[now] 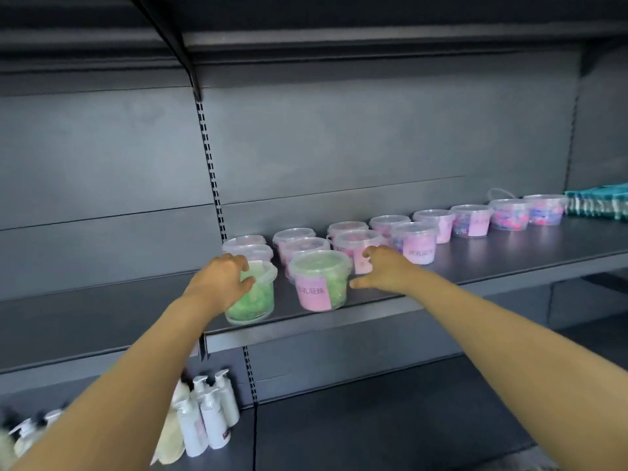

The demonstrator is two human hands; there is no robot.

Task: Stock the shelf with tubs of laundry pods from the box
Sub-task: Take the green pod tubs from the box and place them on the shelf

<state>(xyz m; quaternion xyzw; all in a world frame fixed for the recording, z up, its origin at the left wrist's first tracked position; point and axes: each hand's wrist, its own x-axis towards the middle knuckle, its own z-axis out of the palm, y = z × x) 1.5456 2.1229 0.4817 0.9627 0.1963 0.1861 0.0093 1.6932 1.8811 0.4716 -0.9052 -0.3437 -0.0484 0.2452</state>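
Two bare arms reach up to the dark shelf (492,263). The left hand (221,277) comes down over the top of a green tub (253,300), its fingers curled round the clear lid and its thumb pressed against the tub's wall, so it has a firm hold. This tub stands upright at the shelf's front edge, at about 7 o'clock of the whole group of tubs.

Just beside it, at its 3 o'clock, stands a labelled green tub (321,282). It is also upright and lidded, with a pink label facing forward. The right hand (384,270) sits at 3 o'clock of this second tub, with loosely bent fingers and the thumb stretched out toward the tub's side. It grips nothing that shows. Whether the thumb tip touches the tub, or the fingertips touch the pink tub behind it, cannot be told.

Behind the two green tubs, pink tubs (413,243) with clear lids stand close together, and a row of them trails off along the shelf toward 2 o'clock. The farthest ones hold mixed pink and blue pods. Beyond the end of the row, at the right edge of the view, are teal packs (598,205).

On the lower shelf, at 7 o'clock of the view, white pump bottles (210,413) stand bunched together, partly hidden by the left forearm.
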